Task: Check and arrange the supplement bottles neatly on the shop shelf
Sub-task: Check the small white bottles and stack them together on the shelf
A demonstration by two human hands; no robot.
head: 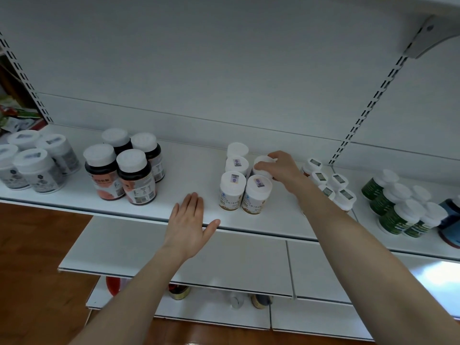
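Straightening white-capped supplement bottles on the white metal shelf [194, 168].
The left hand [188, 220] lies flat and relaxed on the shelf's front edge. To its right, the right hand [282, 168] grasps the cap of a white, cream-labelled plastic bottle [261, 159]. A careless push could topple the touching front-row bottles [232, 192].

You have a wide bare stretch of white metal shelf [191, 168] between the four dark brown white-capped bottles [135, 180] and the cluster of small white gold-labelled bottles [231, 188]. Your left hand [188, 225] lies flat at its front edge. Small sticker-capped bottles [337, 180] stand near the cluster's right side, and your right hand [281, 168] and forearm cross that narrow gap.
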